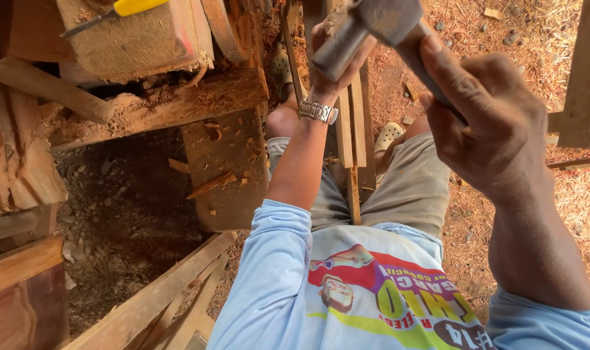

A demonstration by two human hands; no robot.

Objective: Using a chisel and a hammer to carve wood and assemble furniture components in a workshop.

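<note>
Closest to me: right hand (496, 136) wrapped tight round the hammer (373, 29) handle, fingers fully closed on it. Hammer head is raised near the top of frame, steel face tilted down and left, so I read this as mid-swing or cocked for a blow.

Left hand (334, 61) sits further out, wristwatch (317, 111) on the wrist. Fingers look curled near the top of the wooden slats (353, 136), but the hammer head covers most of them, so I can't tell how firm the grip is or whether a nail or chisel is pinched there.

The slats stand upright between my knees, running from lap level up toward the left hand.

Judgement: striking step, left hand steadying the work, right hand driving. The next blow needs the face to land square on whatever is at the slat top, clear of the left fingers; they are very close to the strike line.

Beyond the knees: a foot in a sandal (389, 135) on sawdust-strewn ground. Left: rough wooden block (224, 168) with chips on it, heavy beam (172, 107) above. Far top left: yellow-handled tool (123, 9) lying on a timber chunk.
</note>
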